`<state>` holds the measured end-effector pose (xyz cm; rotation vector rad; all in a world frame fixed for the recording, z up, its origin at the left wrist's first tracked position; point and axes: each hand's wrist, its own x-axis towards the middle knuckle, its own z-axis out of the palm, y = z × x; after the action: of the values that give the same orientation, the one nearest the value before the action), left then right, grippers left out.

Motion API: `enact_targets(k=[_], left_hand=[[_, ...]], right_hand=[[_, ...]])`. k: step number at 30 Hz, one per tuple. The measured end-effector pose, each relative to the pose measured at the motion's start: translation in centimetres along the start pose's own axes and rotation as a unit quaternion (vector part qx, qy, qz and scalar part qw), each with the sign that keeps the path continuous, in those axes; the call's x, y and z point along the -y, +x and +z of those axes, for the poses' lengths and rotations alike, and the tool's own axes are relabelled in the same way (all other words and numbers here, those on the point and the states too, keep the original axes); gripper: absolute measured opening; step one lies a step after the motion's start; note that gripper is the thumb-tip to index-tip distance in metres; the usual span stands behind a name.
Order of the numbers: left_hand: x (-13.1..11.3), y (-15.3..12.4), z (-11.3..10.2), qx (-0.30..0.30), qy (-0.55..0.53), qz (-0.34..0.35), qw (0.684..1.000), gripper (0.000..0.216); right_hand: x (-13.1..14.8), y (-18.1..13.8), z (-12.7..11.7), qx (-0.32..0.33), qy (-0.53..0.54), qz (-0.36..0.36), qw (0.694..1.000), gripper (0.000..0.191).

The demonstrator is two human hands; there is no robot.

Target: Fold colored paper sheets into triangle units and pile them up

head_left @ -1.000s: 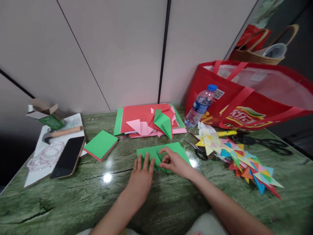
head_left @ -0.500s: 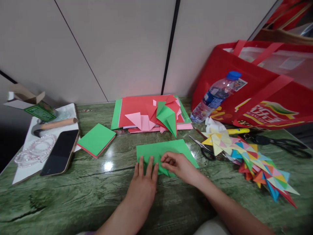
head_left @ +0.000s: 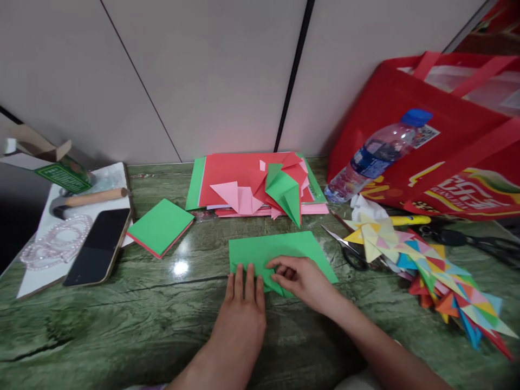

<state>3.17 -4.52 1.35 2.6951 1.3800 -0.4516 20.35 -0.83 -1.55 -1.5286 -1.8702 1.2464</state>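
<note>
A green sheet of paper lies on the table in front of me, with folded green edges showing between my hands along its near side. My left hand rests flat on the near left part of the paper, its fingers stretched out. Curled at the near right part is my right hand, thumb and fingers drawn together on the green paper. Whether a separate smaller piece lies under the fingers I cannot tell.
Behind are a stack of red paper and a folded green piece. Green squares and a phone lie left. Scissors, colourful folded-paper strip, bottle and red bag are right.
The view has shifted slightly, so objects on the right appear farther right. My left fingers have drawn closer together on the paper; my right hand stays curled in nearly the same place.
</note>
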Motion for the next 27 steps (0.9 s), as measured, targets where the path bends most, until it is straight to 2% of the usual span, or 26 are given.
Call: enact_targets(k=[15, 21, 27], left_hand=[[-0.01, -0.05, 0.36, -0.007, -0.018, -0.011, 1.0, 0.046], [0.12, -0.04, -0.23, 0.019, -0.019, -0.019, 0.999, 0.046], [0.25, -0.09, 0.19, 0.008, -0.022, -0.026, 0.999, 0.048]], right_hand=[[-0.26, -0.07, 0.23, -0.01, -0.018, -0.012, 1.0, 0.023], [-0.16, -0.07, 0.16, -0.009, -0.02, -0.001, 1.0, 0.024], [-0.3, -0.12, 0.24, -0.015, -0.021, 0.0, 1.0, 0.023]])
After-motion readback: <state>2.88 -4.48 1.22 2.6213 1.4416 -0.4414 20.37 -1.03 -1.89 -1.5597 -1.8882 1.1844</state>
